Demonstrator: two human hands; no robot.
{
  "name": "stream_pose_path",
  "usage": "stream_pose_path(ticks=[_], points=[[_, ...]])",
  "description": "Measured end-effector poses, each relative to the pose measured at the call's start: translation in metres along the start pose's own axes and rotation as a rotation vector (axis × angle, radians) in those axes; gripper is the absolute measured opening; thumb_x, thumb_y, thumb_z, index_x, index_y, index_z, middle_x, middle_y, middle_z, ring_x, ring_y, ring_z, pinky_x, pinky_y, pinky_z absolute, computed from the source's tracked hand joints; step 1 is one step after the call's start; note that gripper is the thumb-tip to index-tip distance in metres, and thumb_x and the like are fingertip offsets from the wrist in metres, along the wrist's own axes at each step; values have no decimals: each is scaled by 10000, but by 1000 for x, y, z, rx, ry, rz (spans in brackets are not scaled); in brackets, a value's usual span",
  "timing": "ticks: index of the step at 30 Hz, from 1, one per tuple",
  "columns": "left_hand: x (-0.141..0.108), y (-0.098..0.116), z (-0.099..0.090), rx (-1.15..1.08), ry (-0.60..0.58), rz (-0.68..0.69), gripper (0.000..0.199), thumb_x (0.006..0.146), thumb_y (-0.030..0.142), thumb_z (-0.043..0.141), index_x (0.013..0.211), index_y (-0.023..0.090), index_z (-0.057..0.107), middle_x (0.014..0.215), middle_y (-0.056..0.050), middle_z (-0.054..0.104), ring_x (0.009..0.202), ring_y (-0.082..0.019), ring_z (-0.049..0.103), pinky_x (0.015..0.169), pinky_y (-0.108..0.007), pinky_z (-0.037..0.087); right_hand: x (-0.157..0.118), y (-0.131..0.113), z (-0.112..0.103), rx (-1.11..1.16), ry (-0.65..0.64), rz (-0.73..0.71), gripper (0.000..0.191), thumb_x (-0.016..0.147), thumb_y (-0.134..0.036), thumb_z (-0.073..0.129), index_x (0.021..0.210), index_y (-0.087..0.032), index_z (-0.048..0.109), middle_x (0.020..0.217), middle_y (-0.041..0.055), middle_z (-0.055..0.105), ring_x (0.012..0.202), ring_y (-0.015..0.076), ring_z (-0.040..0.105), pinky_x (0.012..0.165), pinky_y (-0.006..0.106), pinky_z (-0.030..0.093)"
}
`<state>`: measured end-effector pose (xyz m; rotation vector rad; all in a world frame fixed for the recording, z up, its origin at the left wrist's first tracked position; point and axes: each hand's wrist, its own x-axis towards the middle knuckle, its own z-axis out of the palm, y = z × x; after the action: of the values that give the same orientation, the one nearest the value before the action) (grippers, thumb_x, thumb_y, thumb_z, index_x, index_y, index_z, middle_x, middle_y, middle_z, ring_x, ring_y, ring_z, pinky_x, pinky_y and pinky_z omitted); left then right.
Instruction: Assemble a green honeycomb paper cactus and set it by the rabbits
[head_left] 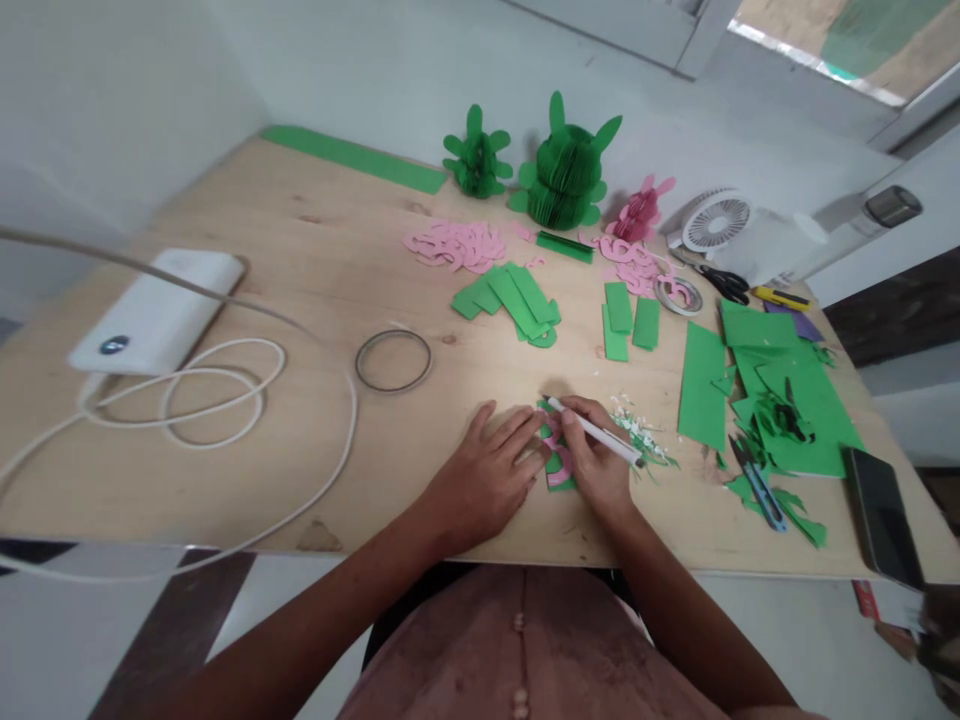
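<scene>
A white pen [600, 434] is held in my right hand [602, 470], its tip at the top of a small green paper strip [557, 478]. On that strip lies a curvy pink paper cutout [560, 465], partly hidden by my fingers. My left hand [489, 480] rests with its fingers stretched over the left side of the cutout and strip, thumb apart. Close beside my right hand is a small heap of white and green paper scraps [642, 436]. Beyond both hands lie several cut green paper strips [517, 300].
Pink cutouts [457, 245] lie farther back, before green folded-paper figures [566, 175]. At right are thread snips [759, 485], green sheets [817, 430], a phone [885, 515], black scissors [724, 280] and a small fan [716, 220]. A power bank [157, 310] with a looping white cable [349, 420] occupies the left.
</scene>
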<state>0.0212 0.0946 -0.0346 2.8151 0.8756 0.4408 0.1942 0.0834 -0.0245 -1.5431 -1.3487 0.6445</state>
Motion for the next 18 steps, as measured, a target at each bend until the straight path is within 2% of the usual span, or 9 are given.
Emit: stream_pose_path(ticks=[8, 18], points=[[2, 1, -1, -16, 4, -14, 370, 920, 253, 431, 1266, 171, 532, 1439, -160, 455, 1369, -286, 359, 1093, -585, 270, -2, 6, 1, -246, -74, -168, 263, 923, -311, 484, 1097, -220, 660, 1040, 68, 728, 928, 205, 693, 840, 337, 553], [4, 0, -6, -170, -9, -63, 359, 920, 214, 389, 1246, 135, 516, 1424, -142, 477, 1370, -265, 353, 1123, -552, 221, -4, 3, 0, -293, -80, -165, 288, 938, -343, 463, 1132, -242, 650, 1036, 54, 732, 882, 209, 706, 813, 348, 561]])
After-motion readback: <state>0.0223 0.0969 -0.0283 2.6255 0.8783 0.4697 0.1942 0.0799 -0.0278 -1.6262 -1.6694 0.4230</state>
